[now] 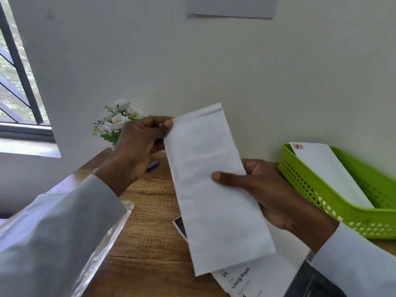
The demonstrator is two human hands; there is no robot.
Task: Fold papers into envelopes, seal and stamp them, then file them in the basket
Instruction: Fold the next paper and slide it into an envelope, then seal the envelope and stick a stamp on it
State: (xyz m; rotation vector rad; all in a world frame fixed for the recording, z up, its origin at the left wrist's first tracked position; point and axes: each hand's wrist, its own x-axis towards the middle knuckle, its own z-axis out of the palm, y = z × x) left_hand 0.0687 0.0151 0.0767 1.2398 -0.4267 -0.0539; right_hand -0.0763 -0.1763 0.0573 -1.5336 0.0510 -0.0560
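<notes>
I hold a long white envelope [212, 189] up over the wooden table [145, 232], its flap end pointing away from me. My left hand [139, 146] pinches the upper left edge near the flap between thumb and fingers. My right hand [263, 189] grips the right side at mid-length, thumb on the front. At the right stands a green perforated basket [317, 189] with one stamped white envelope [327, 174] lying in it. A printed sheet [246, 279] reading "Living Room" lies on the table under the held envelope.
A blue pen [153, 165] lies on the table behind my left hand. A pot of white flowers [116, 121] stands at the back by the wall. A clear plastic sleeve [102, 249] lies at the left table edge. A window is at far left.
</notes>
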